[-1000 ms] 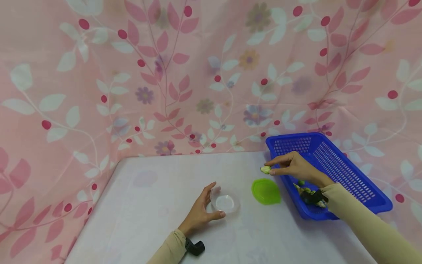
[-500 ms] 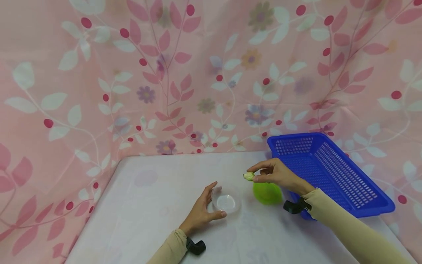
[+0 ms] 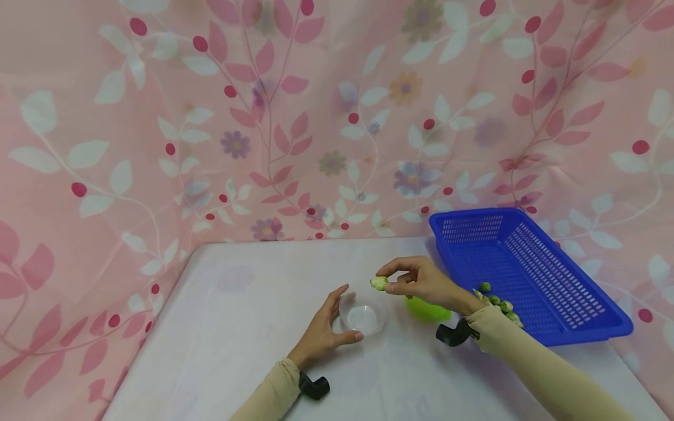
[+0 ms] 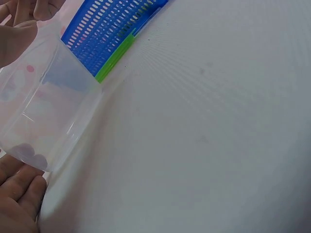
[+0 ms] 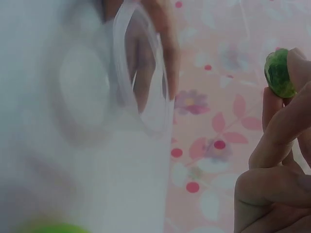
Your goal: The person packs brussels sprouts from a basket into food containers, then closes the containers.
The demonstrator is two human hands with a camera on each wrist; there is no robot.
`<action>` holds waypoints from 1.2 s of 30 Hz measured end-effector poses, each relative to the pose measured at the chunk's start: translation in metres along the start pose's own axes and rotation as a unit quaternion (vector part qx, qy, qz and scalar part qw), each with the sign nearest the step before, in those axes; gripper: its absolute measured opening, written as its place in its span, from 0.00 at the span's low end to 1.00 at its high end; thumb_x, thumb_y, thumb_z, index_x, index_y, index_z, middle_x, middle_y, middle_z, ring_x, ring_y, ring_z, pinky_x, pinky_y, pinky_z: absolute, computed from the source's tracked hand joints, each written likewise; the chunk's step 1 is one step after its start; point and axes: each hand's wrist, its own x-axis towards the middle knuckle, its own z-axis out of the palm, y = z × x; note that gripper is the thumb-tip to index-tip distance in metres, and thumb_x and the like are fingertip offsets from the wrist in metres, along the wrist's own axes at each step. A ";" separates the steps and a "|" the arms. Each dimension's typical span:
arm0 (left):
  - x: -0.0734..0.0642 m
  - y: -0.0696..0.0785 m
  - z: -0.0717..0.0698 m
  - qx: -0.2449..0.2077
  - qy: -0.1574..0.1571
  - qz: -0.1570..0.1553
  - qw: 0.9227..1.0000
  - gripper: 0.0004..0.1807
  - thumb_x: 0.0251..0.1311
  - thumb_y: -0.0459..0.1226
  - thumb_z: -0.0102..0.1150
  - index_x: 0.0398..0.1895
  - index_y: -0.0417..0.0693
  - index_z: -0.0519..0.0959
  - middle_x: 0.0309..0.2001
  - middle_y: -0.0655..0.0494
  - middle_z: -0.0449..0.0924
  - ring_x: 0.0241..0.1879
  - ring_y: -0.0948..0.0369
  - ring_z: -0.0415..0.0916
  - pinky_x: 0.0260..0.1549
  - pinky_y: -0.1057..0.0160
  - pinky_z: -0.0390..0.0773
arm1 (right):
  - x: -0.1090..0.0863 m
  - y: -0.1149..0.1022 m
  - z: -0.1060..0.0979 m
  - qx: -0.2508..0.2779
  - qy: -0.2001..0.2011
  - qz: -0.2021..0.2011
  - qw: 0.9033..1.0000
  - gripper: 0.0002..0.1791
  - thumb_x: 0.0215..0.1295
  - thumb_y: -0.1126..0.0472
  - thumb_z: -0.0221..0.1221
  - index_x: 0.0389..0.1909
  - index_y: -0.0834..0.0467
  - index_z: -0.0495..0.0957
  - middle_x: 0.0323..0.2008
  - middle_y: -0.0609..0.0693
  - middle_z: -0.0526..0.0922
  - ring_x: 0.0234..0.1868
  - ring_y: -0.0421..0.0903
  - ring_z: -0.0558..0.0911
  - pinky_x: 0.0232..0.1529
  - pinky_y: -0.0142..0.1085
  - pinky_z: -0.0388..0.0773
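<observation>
A small clear plastic bowl [image 3: 363,316] stands on the white table. My left hand [image 3: 318,333] holds it from the left, fingers behind and thumb along the near side; the left wrist view shows fingertips [image 4: 24,187] against its wall. Right of and slightly above the bowl is my right hand [image 3: 429,285], pinching a Brussels sprout [image 3: 378,283] between thumb and fingers. The right wrist view shows this sprout's green, leafy side [image 5: 278,73]. Beneath the right hand lies a bright green lid [image 3: 427,311], partly hidden by that hand.
A blue perforated basket [image 3: 571,257] sits at the table's right, holding several Brussels sprouts [image 3: 495,301] by its near left side; the right sleeve hides part of them. A pink floral cloth [image 3: 326,117] hangs behind the table.
My right hand has carried the Brussels sprout left from the basket's edge, past the green lid, towards the bowl. The left hand stays on the bowl.
</observation>
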 end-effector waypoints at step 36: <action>-0.003 0.001 -0.002 -0.004 -0.019 0.014 1.000 0.58 0.59 0.44 0.79 0.86 0.47 0.51 0.82 0.48 0.62 0.82 0.54 0.58 0.79 0.47 0.62 | 0.018 0.047 0.057 -0.151 0.072 -0.016 0.986 0.15 0.59 0.52 0.78 0.48 0.44 0.93 0.42 0.36 0.90 0.49 0.57 0.75 0.46 0.41 0.67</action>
